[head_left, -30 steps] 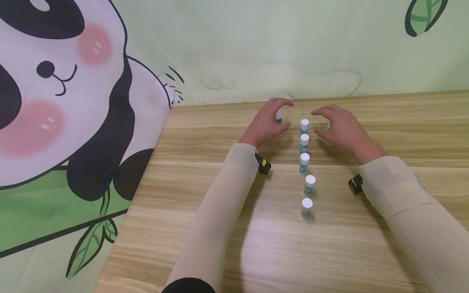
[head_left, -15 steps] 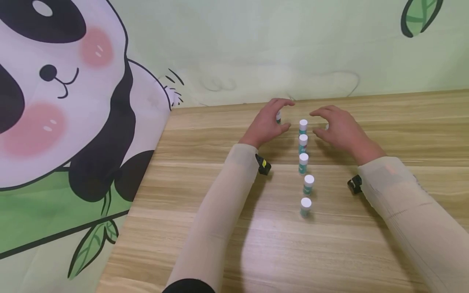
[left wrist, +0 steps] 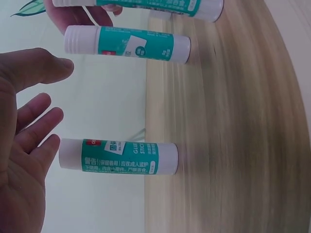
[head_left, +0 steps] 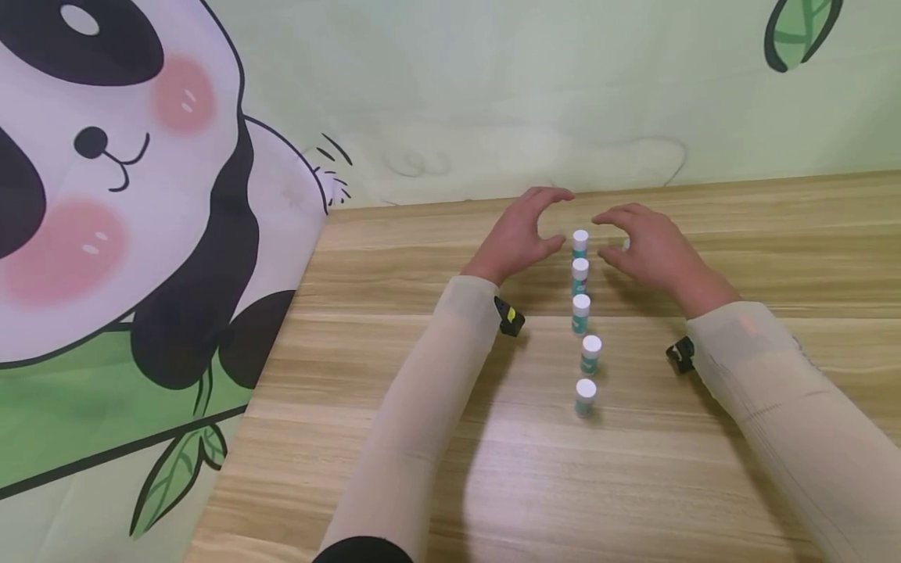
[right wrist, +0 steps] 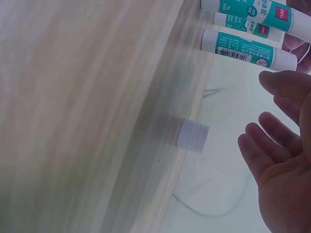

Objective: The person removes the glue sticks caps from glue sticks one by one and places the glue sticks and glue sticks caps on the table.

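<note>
A drawn panda (head_left: pixel 232 227) filled the wall's left side, beside the wooden table (head_left: pixel 380 328). The left hand (head_left: pixel 517 238) curved with thumb and fingers wide apart, holding nothing; a lone glue stick (left wrist: pixel 119 158) stood upright near its fingers. Next came five glue sticks (head_left: pixel 580 314), standing apart in a rough line running away from the person, white-topped, their insides hidden. The right hand (head_left: pixel 655 246) also held nothing, its thumb and fingers wide beside the far end. A small white cap (right wrist: pixel 193 135) sat on the table near it.
</note>
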The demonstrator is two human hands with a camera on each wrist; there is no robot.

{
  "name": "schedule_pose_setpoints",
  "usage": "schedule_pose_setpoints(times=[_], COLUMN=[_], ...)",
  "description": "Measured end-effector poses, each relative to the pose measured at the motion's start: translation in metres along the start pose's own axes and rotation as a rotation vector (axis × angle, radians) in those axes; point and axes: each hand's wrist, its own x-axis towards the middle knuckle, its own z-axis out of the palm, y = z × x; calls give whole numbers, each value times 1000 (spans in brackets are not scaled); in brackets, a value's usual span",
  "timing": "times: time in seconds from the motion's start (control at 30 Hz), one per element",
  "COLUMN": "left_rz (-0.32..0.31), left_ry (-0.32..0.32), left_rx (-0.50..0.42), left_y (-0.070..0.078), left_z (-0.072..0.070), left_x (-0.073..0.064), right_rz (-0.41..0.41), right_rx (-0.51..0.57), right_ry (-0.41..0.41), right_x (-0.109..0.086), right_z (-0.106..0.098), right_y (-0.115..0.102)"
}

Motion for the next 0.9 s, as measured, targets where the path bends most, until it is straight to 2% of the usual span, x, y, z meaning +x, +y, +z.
schedule_pose_setpoints(times=[0.3,0.9], left_rz=[8,25], left_ry=[-14,-47], left_rx=[-17,-120], left_y=[3,6], left_z=[4,8], left_x=[-1,2], right_rz=[9,-24], right_rx=[11,-12], right_ry=[-31,-15], right_x=[-2,-1], right_z=[0,-1], right_y=[-3,-4])
